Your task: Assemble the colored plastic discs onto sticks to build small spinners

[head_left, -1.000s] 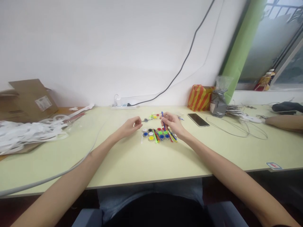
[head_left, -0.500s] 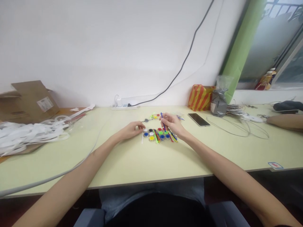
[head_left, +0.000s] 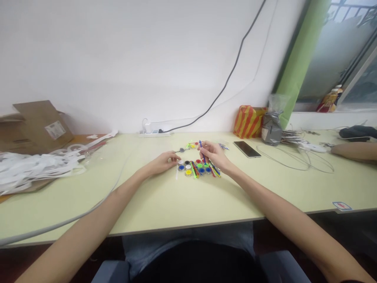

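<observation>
My right hand (head_left: 214, 154) pinches a thin blue plastic stick (head_left: 204, 159), held upright with its lower end over a green disc (head_left: 206, 165). My left hand (head_left: 163, 162) rests on the table, its fingers loosely curled and apart. Its fingertips are beside a white disc (head_left: 180, 162) at the left of the group; whether they touch it I cannot tell. Small round discs lie close together, among them a yellow one (head_left: 188, 172), a blue one (head_left: 181, 168) and a black one (head_left: 187, 162). Thin coloured sticks (head_left: 194, 169) lie between and beside the discs.
Small coloured pieces (head_left: 193, 146) lie beyond my hands. To the right are a phone (head_left: 247, 149), a striped bag (head_left: 250, 122), a grey pouch (head_left: 271, 127) and loose cables (head_left: 300, 163). White strips (head_left: 41, 167) and a cardboard box (head_left: 38, 125) occupy the left. Another person's arm (head_left: 356, 151) rests at far right.
</observation>
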`<state>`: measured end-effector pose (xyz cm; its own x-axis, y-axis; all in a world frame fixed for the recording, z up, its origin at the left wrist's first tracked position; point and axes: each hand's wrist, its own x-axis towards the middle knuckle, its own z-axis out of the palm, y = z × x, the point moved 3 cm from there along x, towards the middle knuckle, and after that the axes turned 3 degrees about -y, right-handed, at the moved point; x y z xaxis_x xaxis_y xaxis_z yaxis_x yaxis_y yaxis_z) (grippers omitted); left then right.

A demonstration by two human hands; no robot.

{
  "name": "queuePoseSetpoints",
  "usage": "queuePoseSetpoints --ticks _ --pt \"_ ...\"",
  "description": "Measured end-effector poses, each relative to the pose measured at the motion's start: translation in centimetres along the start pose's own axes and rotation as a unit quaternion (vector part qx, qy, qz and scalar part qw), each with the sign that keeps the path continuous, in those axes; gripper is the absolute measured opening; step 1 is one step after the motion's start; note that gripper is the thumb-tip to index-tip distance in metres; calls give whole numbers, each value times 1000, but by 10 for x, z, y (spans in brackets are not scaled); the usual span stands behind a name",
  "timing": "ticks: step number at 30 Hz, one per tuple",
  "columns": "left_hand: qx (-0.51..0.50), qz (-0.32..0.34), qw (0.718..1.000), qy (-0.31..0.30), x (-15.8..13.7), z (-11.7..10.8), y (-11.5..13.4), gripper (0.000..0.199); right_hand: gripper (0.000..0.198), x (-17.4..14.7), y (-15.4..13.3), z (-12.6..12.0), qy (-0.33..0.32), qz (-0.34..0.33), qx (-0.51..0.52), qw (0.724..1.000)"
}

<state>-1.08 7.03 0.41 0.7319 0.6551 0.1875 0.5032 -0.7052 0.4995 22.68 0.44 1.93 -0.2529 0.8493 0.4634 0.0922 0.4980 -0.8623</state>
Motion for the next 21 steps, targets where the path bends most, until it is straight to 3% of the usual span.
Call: queuePoseSetpoints --ticks 13,21 --pt "3 23 1000 7 1 0 -9 35 35 0 0 1 -17 4 0 1000" --pt "14 25 1000 7 1 -1 -10 34 40 -7 -12 9 -59 51 7 997"
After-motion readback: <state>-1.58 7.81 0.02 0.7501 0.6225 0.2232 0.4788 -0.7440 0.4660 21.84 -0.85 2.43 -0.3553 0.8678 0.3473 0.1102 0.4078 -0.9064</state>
